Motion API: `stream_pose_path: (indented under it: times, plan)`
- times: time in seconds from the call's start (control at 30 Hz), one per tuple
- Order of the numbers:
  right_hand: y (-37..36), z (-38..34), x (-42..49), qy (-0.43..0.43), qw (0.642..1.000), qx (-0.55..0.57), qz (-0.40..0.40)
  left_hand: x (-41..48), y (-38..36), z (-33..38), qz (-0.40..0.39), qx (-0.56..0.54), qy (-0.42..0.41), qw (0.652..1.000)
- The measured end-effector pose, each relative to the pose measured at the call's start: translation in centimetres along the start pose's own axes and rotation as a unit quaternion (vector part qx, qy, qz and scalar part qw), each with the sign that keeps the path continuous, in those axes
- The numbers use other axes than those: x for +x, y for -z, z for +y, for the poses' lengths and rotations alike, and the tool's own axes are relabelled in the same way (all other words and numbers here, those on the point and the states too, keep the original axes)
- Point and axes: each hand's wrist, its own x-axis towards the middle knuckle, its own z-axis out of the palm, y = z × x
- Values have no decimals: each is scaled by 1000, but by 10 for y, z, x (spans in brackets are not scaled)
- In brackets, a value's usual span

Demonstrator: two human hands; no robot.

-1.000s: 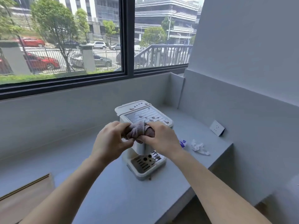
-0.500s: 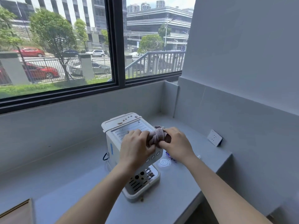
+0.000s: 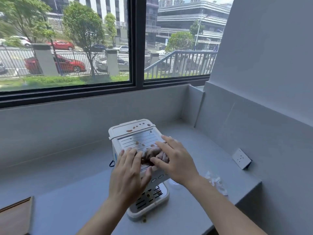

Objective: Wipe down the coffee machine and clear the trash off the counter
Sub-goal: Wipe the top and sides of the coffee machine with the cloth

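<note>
Your right hand (image 3: 174, 160), fingers spread, presses the cloth (image 3: 153, 154) onto the coffee machine (image 3: 135, 133), left hand (image 3: 128, 173) flat beside it, so wiping looks barely begun: crumbs (image 3: 129, 130) dot its top, and trash (image 3: 216, 182) waits on the tabletop (image 3: 67, 192).

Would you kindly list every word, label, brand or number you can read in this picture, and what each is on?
No text here is readable.
The coffee machine: its round front buttons and blue side mark are too blurred to read.
The wall socket: no lettering visible.
The parked cars outside: plates too small.
</note>
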Motion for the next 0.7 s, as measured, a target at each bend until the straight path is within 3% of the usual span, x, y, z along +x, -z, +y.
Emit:
stream_pose_path:
  times: [0.27, 0.4, 0.57, 0.7]
  plan:
    - [-1, 18, 14, -4, 998, 57, 9, -3, -8, 4, 26, 13, 23, 999]
    - [-3, 16, 2, 52, 998, 25, 32, -3, -9, 3, 51, 12, 15, 998]
    - [0, 10, 27, -19, 1000, 16, -7, -3, -9, 3, 67, 11, 11, 998]
    - [-4, 1, 12, 55, 998, -14, 7, -4, -10, 2, 68, 18, 4, 998]
